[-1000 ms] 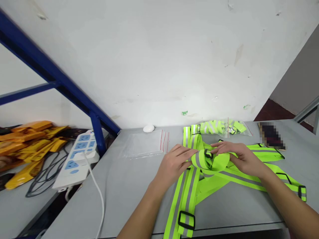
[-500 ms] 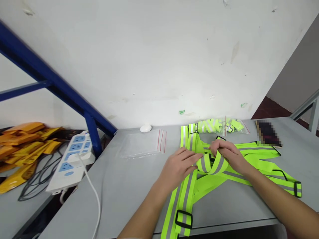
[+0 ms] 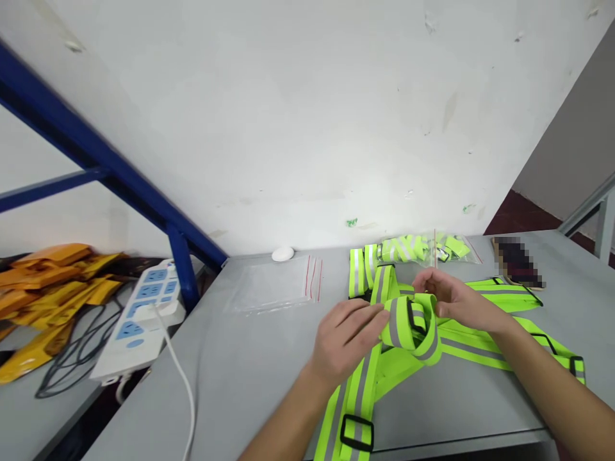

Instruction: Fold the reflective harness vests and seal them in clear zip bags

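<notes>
Strap roll (image 3: 410,323) pinched between left hand (image 3: 343,339) and right hand (image 3: 454,298).

Bright, even light fills the scene, with only faint, soft shadows under the hands (image 3: 398,314) on the grey counter (image 3: 250,358). The wide lens bends straight lines toward the edges (the blue frame (image 3: 120,186) most of all). Focus is fairly sharp, without glare, though one small patch at the right is pixelated.
</notes>
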Tool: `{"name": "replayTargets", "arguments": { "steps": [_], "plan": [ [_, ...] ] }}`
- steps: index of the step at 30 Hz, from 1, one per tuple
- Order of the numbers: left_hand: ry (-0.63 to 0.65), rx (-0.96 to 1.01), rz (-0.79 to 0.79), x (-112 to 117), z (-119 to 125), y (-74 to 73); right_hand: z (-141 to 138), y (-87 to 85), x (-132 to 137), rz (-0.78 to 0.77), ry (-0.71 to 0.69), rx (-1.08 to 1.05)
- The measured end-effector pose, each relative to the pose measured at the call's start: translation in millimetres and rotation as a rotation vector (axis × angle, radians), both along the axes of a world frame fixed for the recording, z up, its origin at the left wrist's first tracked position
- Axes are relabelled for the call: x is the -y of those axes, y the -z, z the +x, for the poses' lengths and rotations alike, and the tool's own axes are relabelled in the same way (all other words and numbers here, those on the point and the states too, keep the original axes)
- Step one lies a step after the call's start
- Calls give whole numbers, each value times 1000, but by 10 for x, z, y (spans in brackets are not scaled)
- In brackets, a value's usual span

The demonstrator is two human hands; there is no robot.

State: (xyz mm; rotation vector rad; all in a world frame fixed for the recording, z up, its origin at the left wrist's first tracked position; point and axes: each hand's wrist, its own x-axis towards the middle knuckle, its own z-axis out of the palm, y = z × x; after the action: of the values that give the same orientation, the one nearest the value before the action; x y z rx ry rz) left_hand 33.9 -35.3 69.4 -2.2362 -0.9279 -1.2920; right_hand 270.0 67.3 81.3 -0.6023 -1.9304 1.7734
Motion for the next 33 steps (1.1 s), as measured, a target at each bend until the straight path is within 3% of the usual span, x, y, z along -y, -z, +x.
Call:
{"name": "replayTargets", "arguments": {
  "steps": [3,6,11,16,26,29,33],
  "plan": [
    [-30,44,68,-10,-49,8,28,-29,75,-39,-30,23],
    [-69,72,74,-27,-80,39,-42,-72,183,-1,42,-34],
    [-44,148,-86,-50,-80,94,-220,-62,345,28,201,-131],
    [-6,179,-243,-64,-53,133,-310,-42,390,177,372,-186],
    [73,16,-229,-78,-15,131,-174,-86,272,320,263,-184],
    [47,-29,-188,-71,-7,112,-150,-156,239,450,238,-63],
    [-11,-126,-166,-46,17,114,-224,-336,262,840,230,286]
  ]
}}
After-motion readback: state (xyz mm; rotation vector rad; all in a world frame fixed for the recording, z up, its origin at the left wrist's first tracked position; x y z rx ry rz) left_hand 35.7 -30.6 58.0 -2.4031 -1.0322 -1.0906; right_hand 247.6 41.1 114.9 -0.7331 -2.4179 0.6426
